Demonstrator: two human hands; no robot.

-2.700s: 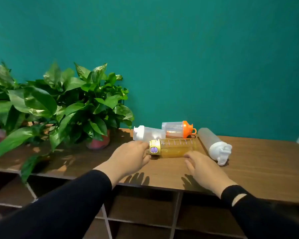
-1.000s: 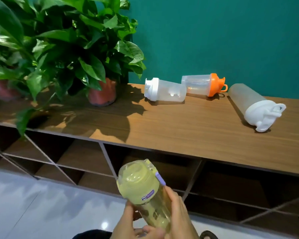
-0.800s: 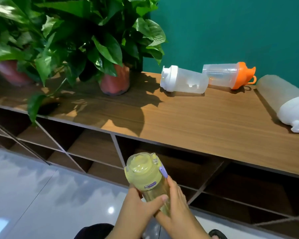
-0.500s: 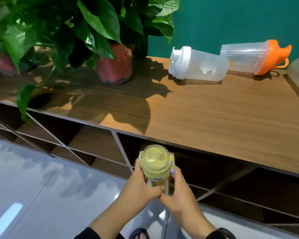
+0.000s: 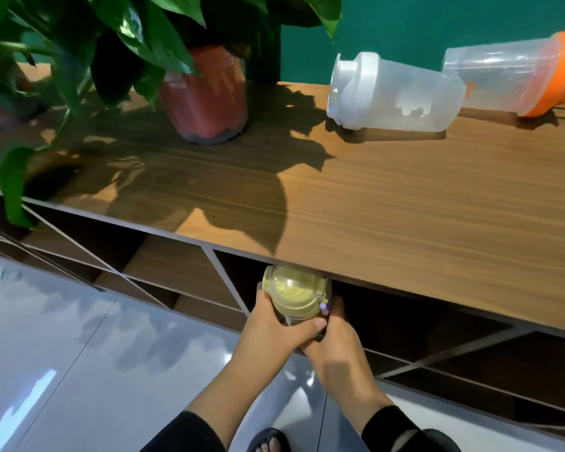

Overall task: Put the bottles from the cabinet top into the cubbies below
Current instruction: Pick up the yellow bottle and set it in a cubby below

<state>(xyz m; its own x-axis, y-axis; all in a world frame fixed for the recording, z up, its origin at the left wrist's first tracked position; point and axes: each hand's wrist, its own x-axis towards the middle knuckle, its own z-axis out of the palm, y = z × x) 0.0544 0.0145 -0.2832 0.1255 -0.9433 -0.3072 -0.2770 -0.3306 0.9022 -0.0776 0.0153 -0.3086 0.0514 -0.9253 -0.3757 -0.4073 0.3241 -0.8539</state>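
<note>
Half a second ago we held the yellow bottle (image 5: 295, 293) clear of the cabinet; now its lid sits right under the front edge of the cabinet top (image 5: 388, 216), at the mouth of a cubby (image 5: 405, 318). Our left hand (image 5: 276, 324) and right hand (image 5: 335, 340) both wrap its body — how far inside it reaches is hard to tell. The white-lidded bottle (image 5: 395, 93) and orange-lidded bottle (image 5: 516, 76) lie on top.

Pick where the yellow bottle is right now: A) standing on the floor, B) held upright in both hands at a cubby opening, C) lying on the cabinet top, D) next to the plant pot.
B: the left hand and right hand both wrap the yellow bottle, lid up, just under the cabinet top edge.
</note>
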